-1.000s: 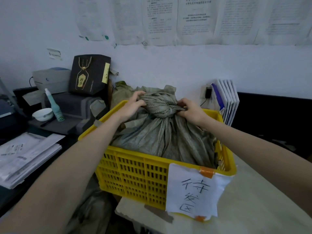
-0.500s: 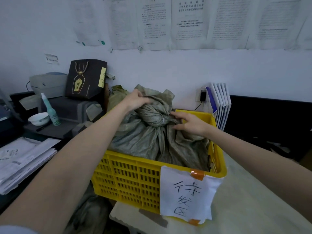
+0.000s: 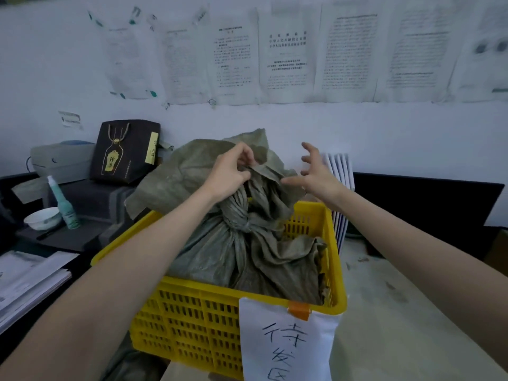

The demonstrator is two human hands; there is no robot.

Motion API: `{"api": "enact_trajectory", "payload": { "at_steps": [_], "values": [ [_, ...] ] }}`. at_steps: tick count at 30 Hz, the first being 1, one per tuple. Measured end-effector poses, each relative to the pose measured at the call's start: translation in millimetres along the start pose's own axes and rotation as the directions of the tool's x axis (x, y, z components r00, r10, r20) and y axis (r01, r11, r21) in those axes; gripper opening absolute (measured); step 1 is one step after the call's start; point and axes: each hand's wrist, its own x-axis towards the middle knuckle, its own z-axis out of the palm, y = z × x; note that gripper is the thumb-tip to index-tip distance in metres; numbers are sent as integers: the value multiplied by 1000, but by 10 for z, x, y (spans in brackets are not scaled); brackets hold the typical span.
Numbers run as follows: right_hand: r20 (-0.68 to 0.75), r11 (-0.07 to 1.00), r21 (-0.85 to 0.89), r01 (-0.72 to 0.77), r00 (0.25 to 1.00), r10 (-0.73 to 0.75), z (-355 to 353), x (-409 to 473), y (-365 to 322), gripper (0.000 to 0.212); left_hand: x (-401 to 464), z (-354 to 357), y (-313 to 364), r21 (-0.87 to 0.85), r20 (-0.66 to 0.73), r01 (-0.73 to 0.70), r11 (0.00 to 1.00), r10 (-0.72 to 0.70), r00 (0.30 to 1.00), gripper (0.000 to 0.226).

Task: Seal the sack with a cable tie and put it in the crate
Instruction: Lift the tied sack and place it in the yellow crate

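The sack (image 3: 242,254) sits inside the yellow crate (image 3: 192,314), neck gathered above the crate's centre and cinched by a pale band, apparently the cable tie (image 3: 246,223). Left hand (image 3: 228,174): pinching the loose flap of the sack above the crate. Right hand (image 3: 316,171): fingers spread wide, holding nothing, just beside the flap. Judged step: final placement. Next move: tuck the flap within the crate rim, then release

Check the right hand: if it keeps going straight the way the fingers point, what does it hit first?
The right hand is open, fingers spread and pointing left toward the loose flap of the sack, which the left hand pinches. It would probably meet that flap first; the thumb looks nearly on it already, though depth is unclear.
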Motion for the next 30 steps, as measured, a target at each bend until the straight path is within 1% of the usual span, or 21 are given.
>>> {"api": "enact_trajectory", "payload": {
  "at_steps": [2,4,6,7,9,10,11,12,13,14,15,16,17,19,20,22,23,25,27,28,30],
  "values": [
    [79,999,21,-31,996,29,19,15,-2,111,-24,125,116,-89,43,-39,995,43,998,34],
    [146,999,20,-43,989,40,35,11,48,106,-52,224,177,-104,86,-73,992,82,993,29],
    [189,998,-41,-37,981,44,26,20,129,72,-89,260,190,-23,104,-132,991,134,986,22],
    [175,997,-68,-41,983,52,13,30,169,50,-109,260,175,93,106,-199,975,189,976,20],
    [73,994,-79,-78,994,84,-13,29,225,19,-187,263,93,458,83,-339,822,340,937,21],
    [10,993,-75,-91,996,92,-41,19,243,12,-249,289,33,603,19,-311,734,377,926,27],
    [-44,992,-80,-93,995,89,-78,17,264,10,-333,332,7,664,-112,-204,720,365,924,33],
    [-77,991,-103,-86,994,78,-116,7,281,8,-413,386,7,632,-290,-35,774,278,916,40],
    [-96,987,-138,-77,993,64,-155,-15,294,8,-472,450,24,507,-460,159,847,110,881,48],
    [-107,981,-178,-72,993,53,-178,-36,307,12,-500,487,34,304,-544,347,887,-137,828,57],
    [-107,975,-207,-76,993,55,-199,-45,328,17,-496,502,8,98,-510,491,866,-380,771,70],
    [-87,971,-218,-93,993,76,-215,-63,340,21,-472,514,-28,-48,-385,590,806,-560,734,88],
    [-49,968,-224,-113,993,104,-228,-80,354,22,-436,529,-82,-101,-221,643,759,-647,730,108],
    [19,964,-242,-109,993,117,-230,-110,359,23,-372,514,-133,45,79,616,787,-617,783,137],
    [12,959,-272,-80,996,86,-244,-117,368,33,-340,497,-130,160,195,525,836,-548,813,136],
    [-44,915,-404,20,998,-41,-279,-155,373,73,-305,462,-112,348,361,265,899,-390,847,101],
    [-40,848,-522,94,990,-134,-309,-185,363,91,-285,460,-119,402,413,157,902,-331,848,79],
    [84,580,-771,264,944,-318,-365,-233,338,111,-246,444,-108,479,515,25,877,-304,801,56],
    [278,307,-861,405,882,-381,-401,-230,318,114,-199,439,-61,533,603,-49,845,-338,723,48],
    [354,238,-862,447,868,-350,-398,-223,309,110,-175,444,-40,528,642,-91,844,-327,693,39],
    [436,212,-853,477,874,-213,-351,-185,320,93,-157,456,5,481,694,-145,865,-274,666,29]
  ]
}}
